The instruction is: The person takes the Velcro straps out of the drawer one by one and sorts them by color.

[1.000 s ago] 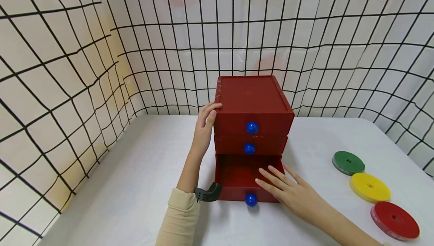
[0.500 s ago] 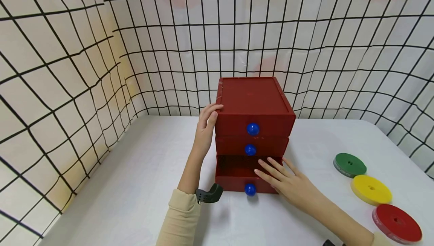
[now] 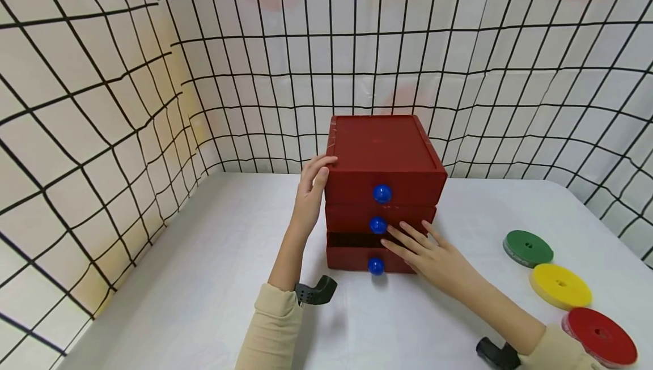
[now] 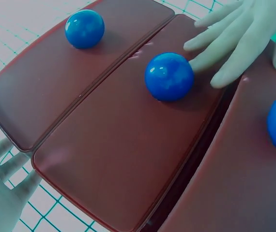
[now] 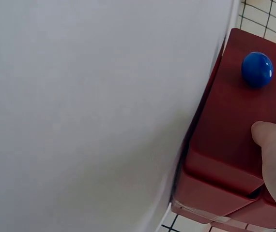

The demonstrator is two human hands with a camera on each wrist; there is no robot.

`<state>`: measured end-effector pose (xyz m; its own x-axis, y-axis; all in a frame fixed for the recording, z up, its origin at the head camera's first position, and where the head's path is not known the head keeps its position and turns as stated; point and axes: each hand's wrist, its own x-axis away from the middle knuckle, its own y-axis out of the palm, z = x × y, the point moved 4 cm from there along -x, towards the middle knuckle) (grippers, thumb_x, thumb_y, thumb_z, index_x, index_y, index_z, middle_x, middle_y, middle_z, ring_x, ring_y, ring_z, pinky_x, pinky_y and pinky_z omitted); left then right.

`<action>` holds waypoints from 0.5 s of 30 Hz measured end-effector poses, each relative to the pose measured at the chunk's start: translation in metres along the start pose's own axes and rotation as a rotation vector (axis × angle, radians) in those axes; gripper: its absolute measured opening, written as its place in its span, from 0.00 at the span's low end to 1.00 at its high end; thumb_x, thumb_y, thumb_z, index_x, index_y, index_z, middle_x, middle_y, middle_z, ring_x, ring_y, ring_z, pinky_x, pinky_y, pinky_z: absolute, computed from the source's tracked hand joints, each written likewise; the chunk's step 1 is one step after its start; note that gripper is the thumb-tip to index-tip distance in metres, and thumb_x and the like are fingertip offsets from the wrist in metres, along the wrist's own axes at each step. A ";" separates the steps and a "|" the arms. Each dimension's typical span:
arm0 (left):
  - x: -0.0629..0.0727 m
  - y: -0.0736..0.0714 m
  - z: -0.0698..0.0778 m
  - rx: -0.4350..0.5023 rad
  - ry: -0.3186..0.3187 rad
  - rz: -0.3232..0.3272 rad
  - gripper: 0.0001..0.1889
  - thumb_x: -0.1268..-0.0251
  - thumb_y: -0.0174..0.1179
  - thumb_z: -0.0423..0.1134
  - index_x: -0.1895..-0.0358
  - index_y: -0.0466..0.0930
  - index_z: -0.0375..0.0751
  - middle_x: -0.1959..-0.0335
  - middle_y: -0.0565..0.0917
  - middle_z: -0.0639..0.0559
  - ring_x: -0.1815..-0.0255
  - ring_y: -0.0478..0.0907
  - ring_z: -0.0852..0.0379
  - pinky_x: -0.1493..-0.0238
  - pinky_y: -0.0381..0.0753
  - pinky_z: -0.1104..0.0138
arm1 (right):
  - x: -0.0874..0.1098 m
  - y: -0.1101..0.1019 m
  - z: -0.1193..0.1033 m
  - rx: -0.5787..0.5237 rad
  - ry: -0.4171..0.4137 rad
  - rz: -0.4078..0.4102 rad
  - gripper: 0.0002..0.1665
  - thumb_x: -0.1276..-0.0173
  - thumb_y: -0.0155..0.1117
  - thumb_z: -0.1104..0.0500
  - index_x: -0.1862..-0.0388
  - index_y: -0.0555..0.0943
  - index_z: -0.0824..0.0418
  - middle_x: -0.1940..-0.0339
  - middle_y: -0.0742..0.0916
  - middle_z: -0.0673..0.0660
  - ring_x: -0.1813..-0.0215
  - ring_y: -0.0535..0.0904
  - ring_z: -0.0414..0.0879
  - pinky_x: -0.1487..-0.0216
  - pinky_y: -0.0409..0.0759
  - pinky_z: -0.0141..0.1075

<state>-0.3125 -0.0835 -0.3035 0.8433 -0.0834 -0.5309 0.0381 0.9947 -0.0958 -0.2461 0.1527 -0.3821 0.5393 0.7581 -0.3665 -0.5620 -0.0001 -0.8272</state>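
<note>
A red three-drawer cabinet (image 3: 380, 143) with round blue knobs stands on the table. Its bottom drawer (image 3: 344, 258) sticks out a little, leaving a dark gap above its front; the upper two drawers are closed. My left hand (image 3: 308, 191) rests against the cabinet's upper left side, fingertips at the top edge. With fingers spread and fairly straight, my right hand (image 3: 428, 256) presses at the bottom drawer's right front. In the right wrist view its thumb (image 5: 260, 131) lies on that drawer's front, below the blue knob (image 5: 257, 69). One fingertip appears near the middle knob (image 4: 169, 76) in the left wrist view.
To the right lie three flat round rolls in a slanting row: green (image 3: 528, 248), yellow (image 3: 560, 286) and red (image 3: 601, 336). White walls with a black grid (image 3: 377, 47) enclose the back and sides of the white table (image 3: 229, 256).
The bottom drawer has slid inward, from well open to a narrow gap. My right hand has moved forward with it; the left hand has kept its place on the cabinet.
</note>
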 end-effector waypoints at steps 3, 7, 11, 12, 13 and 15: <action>0.000 0.000 0.000 -0.001 0.000 -0.002 0.21 0.32 0.40 0.57 0.43 0.71 0.54 0.36 0.60 0.60 0.34 0.56 0.59 0.37 0.61 0.52 | -0.001 0.003 0.003 0.020 -0.015 0.025 0.51 0.52 0.72 0.56 0.30 0.56 0.48 0.30 0.65 0.53 0.25 0.45 0.49 0.29 0.45 0.52; 0.000 0.001 0.002 -0.006 -0.008 -0.006 0.20 0.30 0.40 0.54 0.43 0.71 0.53 0.35 0.61 0.59 0.34 0.56 0.58 0.37 0.62 0.53 | -0.001 0.006 0.007 0.024 -0.040 0.047 0.53 0.53 0.72 0.58 0.30 0.56 0.49 0.28 0.62 0.53 0.25 0.43 0.49 0.29 0.46 0.53; 0.002 0.001 0.012 -0.003 -0.023 -0.009 0.18 0.28 0.40 0.47 0.43 0.71 0.46 0.34 0.60 0.53 0.33 0.55 0.55 0.36 0.60 0.52 | -0.001 0.009 0.012 0.026 -0.066 0.046 0.35 0.35 0.54 0.62 0.30 0.56 0.48 0.26 0.55 0.52 0.24 0.41 0.49 0.29 0.43 0.52; 0.003 0.001 0.016 0.000 -0.028 -0.010 0.18 0.28 0.39 0.45 0.43 0.71 0.44 0.34 0.60 0.52 0.33 0.55 0.54 0.36 0.60 0.52 | -0.002 0.009 0.012 0.032 -0.072 0.047 0.30 0.29 0.44 0.62 0.30 0.56 0.48 0.25 0.52 0.51 0.24 0.41 0.49 0.28 0.43 0.51; 0.004 0.001 0.019 0.002 -0.033 -0.011 0.18 0.28 0.39 0.43 0.43 0.70 0.42 0.34 0.59 0.50 0.32 0.54 0.53 0.36 0.59 0.52 | -0.002 0.010 0.013 0.041 -0.079 0.050 0.27 0.26 0.33 0.62 0.30 0.55 0.48 0.25 0.50 0.51 0.24 0.41 0.49 0.28 0.43 0.51; 0.006 0.001 0.026 0.002 -0.043 -0.011 0.18 0.28 0.39 0.42 0.43 0.70 0.40 0.34 0.59 0.48 0.32 0.54 0.52 0.35 0.59 0.52 | -0.001 0.011 0.015 0.051 -0.090 0.053 0.28 0.25 0.21 0.62 0.30 0.55 0.47 0.25 0.46 0.49 0.24 0.41 0.49 0.28 0.44 0.51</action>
<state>-0.2938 -0.0812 -0.2851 0.8651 -0.0914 -0.4932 0.0484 0.9939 -0.0991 -0.2621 0.1612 -0.3842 0.4509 0.8133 -0.3678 -0.6208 -0.0103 -0.7839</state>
